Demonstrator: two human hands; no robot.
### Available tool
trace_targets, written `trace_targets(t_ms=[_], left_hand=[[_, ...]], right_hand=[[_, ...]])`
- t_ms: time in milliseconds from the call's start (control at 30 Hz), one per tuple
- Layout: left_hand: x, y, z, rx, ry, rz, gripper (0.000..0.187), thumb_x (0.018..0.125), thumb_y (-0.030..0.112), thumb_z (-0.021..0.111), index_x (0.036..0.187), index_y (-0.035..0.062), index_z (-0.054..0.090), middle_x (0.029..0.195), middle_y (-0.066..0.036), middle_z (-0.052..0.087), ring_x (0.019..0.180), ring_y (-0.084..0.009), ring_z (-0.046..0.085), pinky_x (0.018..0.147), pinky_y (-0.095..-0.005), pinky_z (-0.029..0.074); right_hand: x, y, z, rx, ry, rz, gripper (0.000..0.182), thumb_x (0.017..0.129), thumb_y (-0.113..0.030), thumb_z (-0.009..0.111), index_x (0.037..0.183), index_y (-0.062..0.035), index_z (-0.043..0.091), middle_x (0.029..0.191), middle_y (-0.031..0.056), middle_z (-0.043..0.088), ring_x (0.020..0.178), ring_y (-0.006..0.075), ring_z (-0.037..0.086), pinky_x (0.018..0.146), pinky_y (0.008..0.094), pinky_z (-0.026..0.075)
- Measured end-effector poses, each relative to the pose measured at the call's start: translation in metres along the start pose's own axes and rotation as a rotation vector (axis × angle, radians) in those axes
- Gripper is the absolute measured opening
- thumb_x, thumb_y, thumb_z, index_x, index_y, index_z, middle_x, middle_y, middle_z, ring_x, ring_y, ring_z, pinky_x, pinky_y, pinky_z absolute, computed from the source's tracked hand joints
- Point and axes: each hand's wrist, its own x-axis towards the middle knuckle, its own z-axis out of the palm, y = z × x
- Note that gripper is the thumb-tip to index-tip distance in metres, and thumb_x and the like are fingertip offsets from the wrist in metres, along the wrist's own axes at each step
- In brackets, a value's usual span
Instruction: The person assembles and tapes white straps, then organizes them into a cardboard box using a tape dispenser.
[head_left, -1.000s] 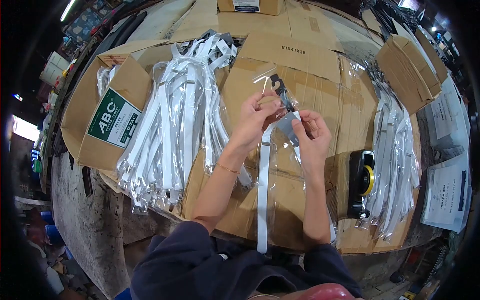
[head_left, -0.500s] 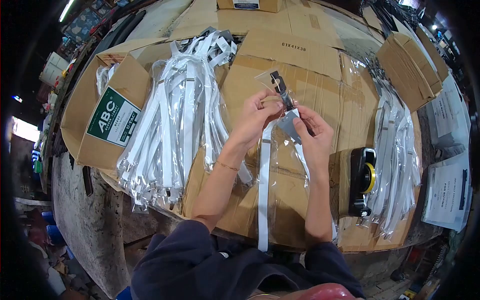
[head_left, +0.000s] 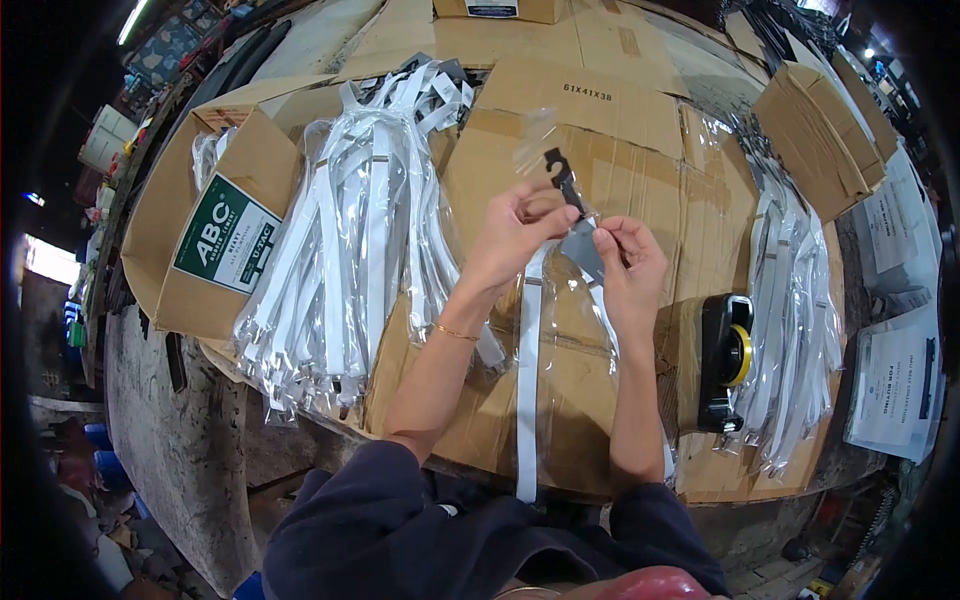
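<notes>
A white belt (head_left: pixel 529 380) in a clear plastic sleeve hangs from a black hook hanger (head_left: pixel 562 180), its strap running down over the cardboard toward my body. My left hand (head_left: pixel 520 235) is closed, thumb and fingers pinching the hanger below its hook. Loose clear film (head_left: pixel 537 140) sticks up above the hook. With thumb and forefinger, my right hand (head_left: pixel 630 265) pinches beside the hanger's lower end, at the edge of a grey card tag (head_left: pixel 583 250). What exactly lies between those fingertips is too small to make out.
Many sleeved white belts (head_left: pixel 375 220) lie piled at left, beside an open ABC carton (head_left: pixel 255 160). A black tape dispenser (head_left: pixel 722 365) stands at right near more sleeved belts (head_left: pixel 785 320). Flattened cardboard (head_left: pixel 600 130) covers the table. Another carton (head_left: pixel 815 140) and plastic bags (head_left: pixel 895 390) sit farther right.
The clear film above the hook has swung up. My left fingers have shifted along the hanger, and my right fingers have moved up off the tag's face to its edge.
</notes>
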Motion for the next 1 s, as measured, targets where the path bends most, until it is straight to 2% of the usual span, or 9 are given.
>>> trace_targets(t_ms=[133,300,400,500,600,667,767,833,1000], left_hand=[[0.000,-0.005,-0.002,0.217,0.014,0.036,0.006,0.080,0.004,0.067,0.081,-0.0008,0.064,0.072,0.000,0.061,0.066,-0.0062,0.056,0.063,-0.0217,0.046],[-0.001,0.002,-0.002,0.079,0.096,0.029,0.010,0.080,0.007,0.069,0.085,-0.0011,0.066,0.072,0.000,0.061,0.064,-0.0063,0.056,0.060,-0.0212,0.046],[-0.001,0.003,-0.001,0.051,0.135,-0.003,0.011,0.080,0.008,0.069,0.084,-0.0018,0.065,0.072,-0.002,0.062,0.064,-0.0066,0.057,0.060,-0.0215,0.047],[0.000,0.000,-0.002,-0.037,0.185,-0.001,0.012,0.081,0.009,0.069,0.082,-0.0014,0.064,0.071,-0.002,0.063,0.063,-0.0066,0.057,0.059,-0.0216,0.047],[0.001,0.001,-0.004,-0.098,0.219,0.034,0.011,0.082,0.010,0.068,0.083,-0.0003,0.064,0.073,-0.002,0.063,0.065,-0.0074,0.059,0.060,-0.0219,0.048],[0.002,0.000,-0.005,-0.113,0.236,0.044,0.010,0.082,0.010,0.068,0.083,0.0003,0.064,0.074,-0.002,0.064,0.066,-0.0077,0.059,0.061,-0.0219,0.048],[0.001,0.000,-0.007,-0.116,0.217,0.026,0.014,0.083,0.009,0.066,0.089,-0.0036,0.064,0.086,-0.010,0.067,0.074,-0.0139,0.063,0.064,-0.0259,0.051],[0.000,0.006,-0.003,-0.185,0.246,0.011,0.010,0.082,0.010,0.068,0.083,0.0002,0.064,0.075,-0.002,0.064,0.069,-0.0090,0.060,0.063,-0.0241,0.051],[0.000,0.006,0.000,-0.164,0.257,0.016,0.011,0.082,0.010,0.068,0.081,-0.0004,0.063,0.073,-0.002,0.062,0.068,-0.0100,0.061,0.065,-0.0266,0.053]], right_hand=[[-0.001,-0.003,0.002,-0.039,-0.024,-0.027,0.015,0.087,-0.008,0.060,0.096,0.0030,0.058,0.085,0.0075,0.065,0.078,0.0107,0.058,0.073,0.0242,0.046],[0.003,0.006,-0.006,-0.331,-0.149,-0.184,0.020,0.084,-0.011,0.064,0.098,0.0023,0.058,0.087,0.0106,0.066,0.081,0.0150,0.061,0.075,0.0278,0.047],[0.004,0.006,-0.002,-0.302,-0.152,-0.099,0.019,0.083,-0.012,0.065,0.095,0.0017,0.059,0.084,0.0114,0.066,0.080,0.0175,0.062,0.077,0.0294,0.047],[0.005,0.025,0.006,0.027,0.022,-0.137,0.018,0.081,-0.011,0.067,0.093,0.0007,0.060,0.085,0.0121,0.065,0.079,0.0178,0.062,0.076,0.0295,0.047],[0.005,0.029,0.004,-0.283,0.040,-0.341,0.019,0.079,-0.010,0.069,0.092,0.0005,0.061,0.084,0.0098,0.064,0.076,0.0173,0.061,0.073,0.0293,0.047],[0.000,0.024,0.010,-0.221,-0.108,-0.128,0.019,0.077,-0.010,0.070,0.090,0.0010,0.061,0.080,0.0081,0.062,0.072,0.0167,0.058,0.069,0.0295,0.046],[0.001,0.027,0.007,-0.374,-0.194,-0.260,0.019,0.077,-0.010,0.070,0.089,0.0019,0.061,0.074,0.0058,0.059,0.066,0.0146,0.054,0.066,0.0279,0.045],[0.001,0.028,0.003,-0.242,-0.193,-0.188,0.018,0.079,-0.010,0.069,0.089,0.0019,0.061,0.073,0.0041,0.058,0.065,0.0122,0.052,0.064,0.0262,0.043],[-0.001,0.006,0.003,-0.004,-0.020,0.034,0.016,0.085,-0.014,0.064,0.088,0.0019,0.062,0.072,-0.0013,0.056,0.066,0.0056,0.048,0.059,0.0219,0.039]])
